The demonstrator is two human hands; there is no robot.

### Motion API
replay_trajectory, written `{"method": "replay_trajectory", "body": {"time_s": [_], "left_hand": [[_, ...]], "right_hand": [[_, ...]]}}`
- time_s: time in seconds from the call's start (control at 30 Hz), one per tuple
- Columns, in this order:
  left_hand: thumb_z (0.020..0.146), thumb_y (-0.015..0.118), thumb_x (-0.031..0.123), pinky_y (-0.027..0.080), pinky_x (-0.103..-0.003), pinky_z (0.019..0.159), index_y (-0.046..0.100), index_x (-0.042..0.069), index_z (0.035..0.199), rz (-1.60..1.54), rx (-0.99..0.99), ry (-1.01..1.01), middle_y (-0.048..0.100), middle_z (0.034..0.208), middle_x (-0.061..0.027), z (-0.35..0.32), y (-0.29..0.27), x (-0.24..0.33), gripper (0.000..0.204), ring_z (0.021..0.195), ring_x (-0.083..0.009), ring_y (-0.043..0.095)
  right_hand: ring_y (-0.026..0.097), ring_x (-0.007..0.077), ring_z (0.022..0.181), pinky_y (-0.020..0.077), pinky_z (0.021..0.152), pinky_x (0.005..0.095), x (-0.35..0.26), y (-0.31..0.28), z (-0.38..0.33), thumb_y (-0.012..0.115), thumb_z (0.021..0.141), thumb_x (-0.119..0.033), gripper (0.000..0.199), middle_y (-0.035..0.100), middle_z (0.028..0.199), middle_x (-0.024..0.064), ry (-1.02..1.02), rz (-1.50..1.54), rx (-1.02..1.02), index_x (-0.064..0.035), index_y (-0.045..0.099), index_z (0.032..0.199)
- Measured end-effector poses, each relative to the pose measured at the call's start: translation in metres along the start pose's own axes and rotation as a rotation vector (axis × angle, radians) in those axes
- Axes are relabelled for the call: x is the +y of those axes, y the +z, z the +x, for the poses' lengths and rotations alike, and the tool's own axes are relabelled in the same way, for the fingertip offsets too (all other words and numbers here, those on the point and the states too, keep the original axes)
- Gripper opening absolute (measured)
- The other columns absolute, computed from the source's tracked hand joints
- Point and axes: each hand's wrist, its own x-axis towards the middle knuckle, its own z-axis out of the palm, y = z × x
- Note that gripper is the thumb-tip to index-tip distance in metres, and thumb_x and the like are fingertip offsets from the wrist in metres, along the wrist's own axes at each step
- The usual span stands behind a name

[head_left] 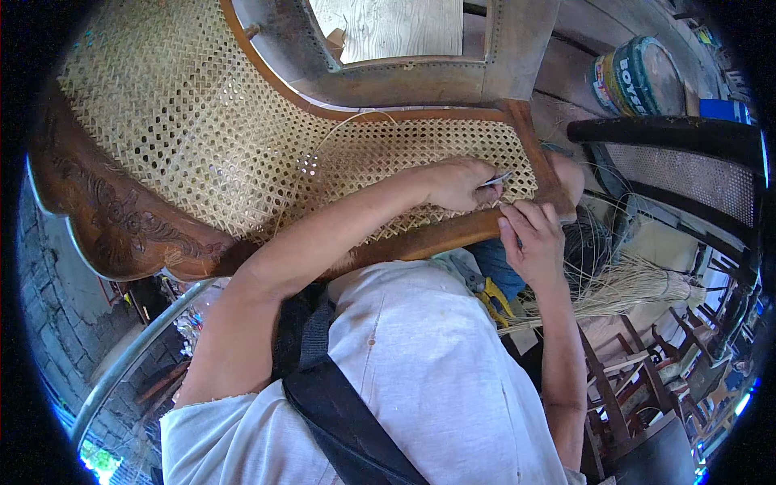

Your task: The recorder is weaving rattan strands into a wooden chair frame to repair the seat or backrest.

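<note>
A wooden chair frame [453, 234] with woven cane webbing [267, 145] lies across in front of me, its carved end at the left. My left hand [461, 183] is closed around a small silvery pointed tool [497, 179], whose exact kind I cannot make out. It rests over the webbing near the right end of the panel. My right hand [535, 238] has its fingers bent over the near wooden rail by the corner, the thumb against the rail's side. A loose cane strand [333, 129] arcs up from the middle of the webbing.
Yellow-handled pliers [495, 301] lie by my lap. A bundle of loose cane strands [622, 287] spreads out at the right. Beyond stand a dark chair with a cane panel [687, 174] and a green paint bucket [643, 77]. Another wooden frame [404, 85] lies at the back.
</note>
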Motion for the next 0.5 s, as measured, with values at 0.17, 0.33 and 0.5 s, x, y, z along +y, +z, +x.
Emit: {"method": "replay_trajectory", "body": {"time_s": [0.17,0.33,0.5], "left_hand": [[0.091,0.058,0.020,0.048,-0.040,0.084,0.060,-0.001,0.099,-0.062,0.039,0.027,0.064,0.096,-0.0188,0.003,0.003,-0.008,0.022,0.091,-0.0325,0.062],[0.085,0.068,0.020,0.049,-0.031,0.070,0.063,0.004,0.093,-0.418,-0.070,-0.106,0.066,0.081,-0.0065,0.007,-0.002,-0.015,0.018,0.075,-0.0162,0.060],[0.079,0.074,0.019,0.047,-0.029,0.062,0.064,0.004,0.088,-0.419,-0.098,-0.165,0.065,0.075,-0.0037,0.016,-0.006,-0.018,0.020,0.070,-0.0129,0.058]], "right_hand": [[0.055,0.0248,0.085,0.0500,0.072,0.0371,0.003,-0.008,0.010,0.065,0.082,-0.013,0.020,0.061,0.099,0.0049,-0.056,-0.047,-0.096,-0.0067,0.067,0.101],[0.056,0.0266,0.089,0.0490,0.077,0.0376,0.012,-0.013,0.018,0.062,0.083,-0.010,0.023,0.062,0.099,0.0071,-0.087,0.124,-0.240,-0.0034,0.065,0.104],[0.056,0.0272,0.088,0.0480,0.079,0.0377,0.011,-0.013,0.016,0.062,0.083,-0.010,0.024,0.061,0.098,0.0083,-0.136,0.061,-0.234,-0.0015,0.065,0.105]]}}
